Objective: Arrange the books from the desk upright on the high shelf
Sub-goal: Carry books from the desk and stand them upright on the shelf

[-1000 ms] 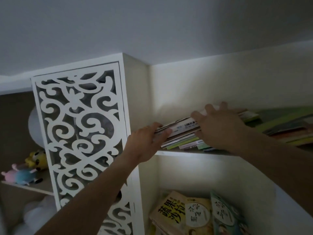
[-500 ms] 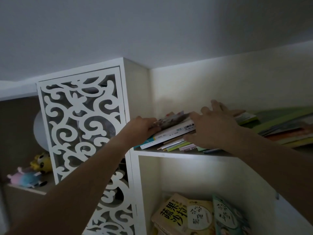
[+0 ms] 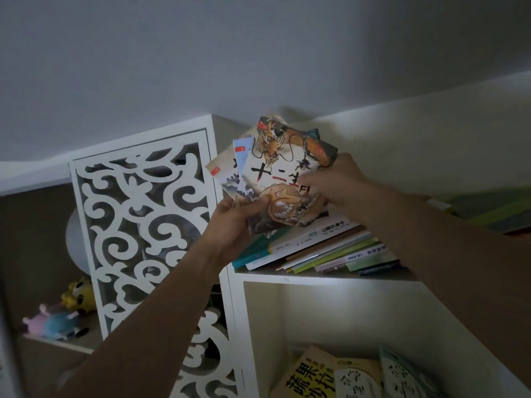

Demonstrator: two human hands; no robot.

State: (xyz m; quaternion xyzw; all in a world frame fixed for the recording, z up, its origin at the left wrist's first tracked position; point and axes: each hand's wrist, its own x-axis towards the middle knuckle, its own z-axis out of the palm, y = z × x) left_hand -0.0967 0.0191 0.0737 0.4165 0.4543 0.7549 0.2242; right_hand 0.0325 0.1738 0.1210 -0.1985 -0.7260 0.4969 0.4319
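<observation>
Three thin picture books (image 3: 275, 173), the front one with a dragon on its cover, are tipped up nearly upright at the left end of the high shelf (image 3: 316, 275). My left hand (image 3: 235, 222) grips their lower left corner, thumb on the cover. My right hand (image 3: 333, 182) holds their right edge, fingers across the front cover. Beneath them a stack of flat books (image 3: 321, 248) lies on the shelf, spines facing out.
A white carved screen panel (image 3: 143, 225) stands left of the shelf. More flat books (image 3: 494, 214) lie at the shelf's right. The cubby below holds leaning books (image 3: 330, 377). Plush toys (image 3: 60, 314) sit on a low left shelf.
Both hands have lifted the top few books off the flat stack and swung them up to near upright; before, the hands lay on the flat pile.
</observation>
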